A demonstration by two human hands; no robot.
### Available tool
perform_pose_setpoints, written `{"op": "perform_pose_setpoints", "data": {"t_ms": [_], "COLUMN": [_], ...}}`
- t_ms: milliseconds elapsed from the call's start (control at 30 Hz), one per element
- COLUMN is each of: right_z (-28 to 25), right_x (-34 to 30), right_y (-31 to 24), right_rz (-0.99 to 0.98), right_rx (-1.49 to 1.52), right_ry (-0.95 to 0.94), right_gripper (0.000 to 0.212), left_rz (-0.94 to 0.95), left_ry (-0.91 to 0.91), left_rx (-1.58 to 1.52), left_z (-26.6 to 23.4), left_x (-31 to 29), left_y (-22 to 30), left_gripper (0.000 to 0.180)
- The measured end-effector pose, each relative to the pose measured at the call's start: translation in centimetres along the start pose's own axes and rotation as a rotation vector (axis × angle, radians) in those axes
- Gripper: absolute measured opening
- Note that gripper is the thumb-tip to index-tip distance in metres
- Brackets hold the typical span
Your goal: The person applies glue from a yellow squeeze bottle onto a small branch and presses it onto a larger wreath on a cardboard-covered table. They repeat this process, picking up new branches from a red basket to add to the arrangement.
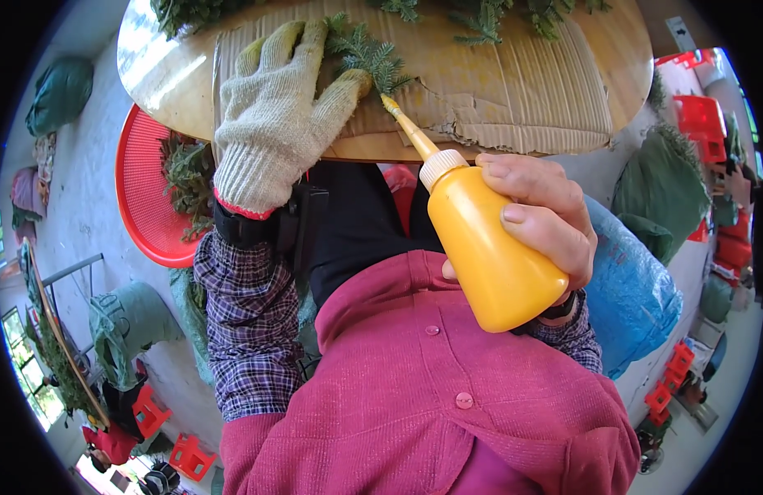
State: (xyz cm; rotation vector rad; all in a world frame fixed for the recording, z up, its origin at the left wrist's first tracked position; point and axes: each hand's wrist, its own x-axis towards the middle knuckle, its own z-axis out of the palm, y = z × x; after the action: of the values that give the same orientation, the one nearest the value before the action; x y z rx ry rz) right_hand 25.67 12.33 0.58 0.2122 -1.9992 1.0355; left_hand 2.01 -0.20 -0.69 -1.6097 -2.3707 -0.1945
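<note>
Close in front of the person's chest, the right hand (540, 216) is wrapped around a yellow squeeze bottle (490, 247), thumb and fingers pressed into its side, tilted so that its long thin nozzle (406, 126) points up and away toward the desk (171, 78). The nozzle tip sits right at the cut end of a small green fir sprig (369, 56), which lies on a sheet of torn corrugated cardboard (513, 82) spread over the round wooden desk. The left hand (274, 124), in a knitted work glove, lies flat on the cardboard with fingers spread, its thumb pinning the sprig down.

By the look of it, the work stands at the point of dabbing the sprig's stem: bottle and tip are in place, but no drop or wet patch can be made out, so whether anything has been squeezed out is unclear. More green sprigs (480, 16) lie along the far edge of the desk, cut off by the picture's rim; whether they have been treated cannot be told. A red basket (146, 198) holding more greenery shows below the desk's left edge, partly hidden by the gloved forearm.
</note>
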Motion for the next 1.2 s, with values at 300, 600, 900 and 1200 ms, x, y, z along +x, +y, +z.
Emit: {"op": "perform_pose_setpoints", "data": {"t_ms": [300, 600, 900, 1200], "right_z": [-0.3, 0.0, 0.0, -0.4], "right_x": [0.2, -0.2, -0.3, -0.3], "right_y": [-0.7, -0.6, -1.3, -1.9], "right_rz": [0.008, -0.017, 0.004, 0.035], "right_rx": [-0.024, -0.044, -0.095, -0.133], "right_ry": [-0.037, -0.049, -0.096, -0.128], "right_gripper": [0.039, 0.043, 0.045, 0.047], "left_rz": [-0.026, -0.012, -0.056, -0.113], "left_ry": [0.136, 0.171, 0.035, 0.127], "left_rx": [-0.068, -0.041, -0.027, -0.137], "left_z": [0.5, 0.4, -0.1, 0.3], "left_x": [0.1, 0.3, 0.1, 0.2], "left_y": [0.0, 0.0, 0.4, 0.6], "left_gripper": [0.05, 0.065, 0.038, 0.051]}}
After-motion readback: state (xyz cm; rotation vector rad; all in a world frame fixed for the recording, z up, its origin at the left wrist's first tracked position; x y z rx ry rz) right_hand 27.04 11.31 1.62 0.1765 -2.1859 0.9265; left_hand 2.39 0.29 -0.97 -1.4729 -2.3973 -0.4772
